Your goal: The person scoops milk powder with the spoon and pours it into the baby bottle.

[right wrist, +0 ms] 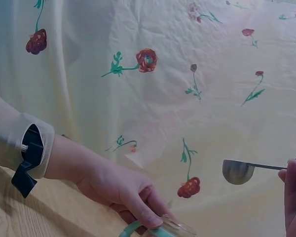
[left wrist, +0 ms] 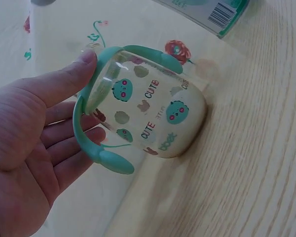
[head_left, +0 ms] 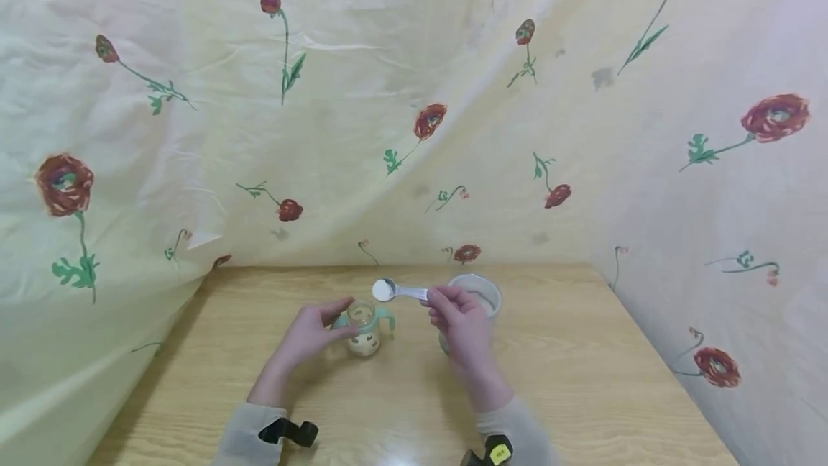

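Observation:
My left hand grips a clear baby bottle by its neck, thumb on the near side. The bottle has mint-green handles, an uncovered top, printed faces with the word "CUTE", and pale contents low inside. It stands on the table in the left wrist view. My right hand pinches the handle of a metal measuring spoon, held level above and slightly right of the bottle. White powder fills its round bowl. From the side, in the right wrist view, the spoon's deep bowl hangs clear of the bottle.
Behind my right hand stands an open tub, partly hidden; its green-and-white label with a barcode shows in the left wrist view. A flowered cloth hangs around the back and sides of the wooden table.

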Motion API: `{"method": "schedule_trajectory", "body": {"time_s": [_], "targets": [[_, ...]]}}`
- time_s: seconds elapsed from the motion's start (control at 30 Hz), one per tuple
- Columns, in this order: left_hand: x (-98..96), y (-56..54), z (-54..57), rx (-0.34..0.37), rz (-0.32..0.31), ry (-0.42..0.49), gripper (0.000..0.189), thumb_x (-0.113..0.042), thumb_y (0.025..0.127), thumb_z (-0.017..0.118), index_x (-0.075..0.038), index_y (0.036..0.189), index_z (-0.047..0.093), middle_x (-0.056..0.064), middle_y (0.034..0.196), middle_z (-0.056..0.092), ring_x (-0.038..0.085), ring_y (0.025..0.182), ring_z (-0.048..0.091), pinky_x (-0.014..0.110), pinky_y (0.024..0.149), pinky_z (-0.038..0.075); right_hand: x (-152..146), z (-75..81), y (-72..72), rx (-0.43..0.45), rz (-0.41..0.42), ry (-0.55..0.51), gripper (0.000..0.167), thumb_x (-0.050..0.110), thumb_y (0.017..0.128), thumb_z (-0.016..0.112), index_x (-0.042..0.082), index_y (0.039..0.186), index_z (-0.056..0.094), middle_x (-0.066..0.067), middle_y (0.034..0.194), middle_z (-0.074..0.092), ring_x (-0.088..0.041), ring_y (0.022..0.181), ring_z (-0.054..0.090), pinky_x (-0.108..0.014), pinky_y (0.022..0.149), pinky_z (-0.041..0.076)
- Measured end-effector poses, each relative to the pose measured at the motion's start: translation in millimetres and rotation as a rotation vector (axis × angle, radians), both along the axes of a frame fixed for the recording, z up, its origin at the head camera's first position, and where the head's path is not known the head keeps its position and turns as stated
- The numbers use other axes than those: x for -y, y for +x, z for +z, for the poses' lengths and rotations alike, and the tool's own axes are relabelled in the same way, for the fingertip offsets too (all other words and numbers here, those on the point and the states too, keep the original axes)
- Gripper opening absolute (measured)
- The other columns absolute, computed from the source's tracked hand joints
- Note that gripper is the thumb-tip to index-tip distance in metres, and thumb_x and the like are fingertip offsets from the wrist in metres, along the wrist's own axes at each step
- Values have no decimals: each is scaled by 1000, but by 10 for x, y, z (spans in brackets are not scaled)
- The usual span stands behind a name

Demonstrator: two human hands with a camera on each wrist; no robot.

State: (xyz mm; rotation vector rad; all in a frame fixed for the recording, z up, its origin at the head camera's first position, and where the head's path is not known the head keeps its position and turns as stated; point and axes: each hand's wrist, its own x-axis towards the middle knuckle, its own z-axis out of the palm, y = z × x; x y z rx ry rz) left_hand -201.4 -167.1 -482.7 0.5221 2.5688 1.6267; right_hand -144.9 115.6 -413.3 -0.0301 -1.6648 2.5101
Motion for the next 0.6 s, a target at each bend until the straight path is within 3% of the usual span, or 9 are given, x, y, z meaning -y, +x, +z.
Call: {"method": "schedule_trajectory", "body": {"time_s": [0.37,0.6], "targets": [[-21,-4,-15,28,20,-27,66,-32,90,89,-10,147,65,7,148,65,32,139,59,51,119,44,81,-155,-81,66,-9,36,16,8,100,76,1,112,69,-5,94,79,-9,82,69,-22,80,63],[3,10,-42,9,14,-25,64,-32,91,88,-6,145,66,11,147,65,35,138,60,54,118,45,109,-178,-82,69,-6,40,14,7,99,76,3,111,69,-5,94,79,-10,82,70,-22,80,63]]}}
